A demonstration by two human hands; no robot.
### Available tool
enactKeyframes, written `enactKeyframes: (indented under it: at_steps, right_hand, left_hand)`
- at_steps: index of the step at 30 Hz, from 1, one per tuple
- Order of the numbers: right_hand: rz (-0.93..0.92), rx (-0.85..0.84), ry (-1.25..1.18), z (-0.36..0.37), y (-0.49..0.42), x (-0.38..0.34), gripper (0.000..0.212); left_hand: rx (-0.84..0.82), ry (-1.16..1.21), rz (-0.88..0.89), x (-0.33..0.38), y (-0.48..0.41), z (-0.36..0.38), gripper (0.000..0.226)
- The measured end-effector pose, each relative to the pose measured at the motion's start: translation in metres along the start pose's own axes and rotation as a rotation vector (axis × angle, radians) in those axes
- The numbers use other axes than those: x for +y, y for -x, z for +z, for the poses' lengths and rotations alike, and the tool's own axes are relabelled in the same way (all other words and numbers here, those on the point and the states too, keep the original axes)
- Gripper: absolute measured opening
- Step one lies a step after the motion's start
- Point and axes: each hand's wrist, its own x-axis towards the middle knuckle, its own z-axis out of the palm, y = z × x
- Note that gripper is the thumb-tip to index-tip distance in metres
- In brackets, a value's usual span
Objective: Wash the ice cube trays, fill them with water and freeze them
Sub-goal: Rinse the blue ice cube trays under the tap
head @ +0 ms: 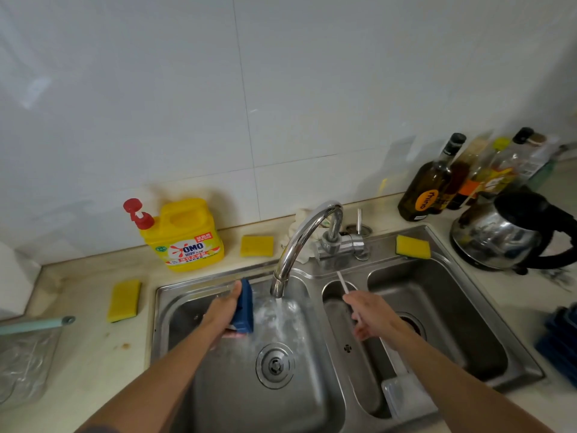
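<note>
A blue ice cube tray (245, 307) stands on edge in the left basin of the steel sink (162, 310), right beside the water stream (278, 314) running from the curved tap (299, 239). My left hand (223, 310) grips it from the left side. Over the narrow middle basin, my right hand (371, 317) holds a thin white piece (343, 282) seen edge-on; what it is cannot be told. Below that wrist a translucent white plastic piece (406, 398) lies in the middle basin. More blue trays (559, 345) are stacked at the right edge.
A yellow detergent bottle (184, 239) stands behind the sink. Yellow sponges lie on the left counter (124, 300), behind the sink (256, 245) and on the sink's back rim (412, 246). A steel kettle (505, 235) and several bottles (437, 182) crowd the right back corner. A plastic bag (25, 364) lies at left.
</note>
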Motion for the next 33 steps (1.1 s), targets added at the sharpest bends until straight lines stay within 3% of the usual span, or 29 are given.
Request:
enactKeyframes:
  at_steps: [6, 11, 16, 19, 23, 27, 33]
  right_hand:
    - [-0.097, -0.025, 0.084, 0.004, 0.014, 0.014, 0.028]
    - [-0.117, 0.009, 0.360, -0.032, 0.036, 0.051, 0.024]
    - [-0.081, -0.017, 0.691, -0.055, 0.052, 0.097, 0.050]
    - [-0.052, -0.025, 0.731, -0.062, 0.062, 0.127, 0.068]
    - [-0.092, -0.062, 0.861, -0.067, 0.071, 0.158, 0.073]
    - [-0.103, -0.096, 1.043, -0.066, 0.071, 0.175, 0.085]
    - [-0.113, -0.079, 1.128, -0.066, 0.070, 0.180, 0.094]
  left_hand:
    - [-0.008, -0.017, 0.043, 0.008, 0.003, 0.049, 0.067]
    - [0.061, 0.028, 0.038, 0.013, 0.003, 0.063, 0.060]
    - [0.066, 0.135, 0.019, 0.009, 0.010, 0.076, 0.041]
    - [0.073, 0.227, -0.037, 0.006, 0.012, 0.083, 0.035]
    - [0.080, 0.305, -0.073, 0.004, 0.014, 0.092, 0.023]
    - [0.043, 0.383, -0.075, 0.001, 0.019, 0.098, 0.031]
    - [0.044, 0.363, -0.056, -0.006, 0.024, 0.101, 0.044]
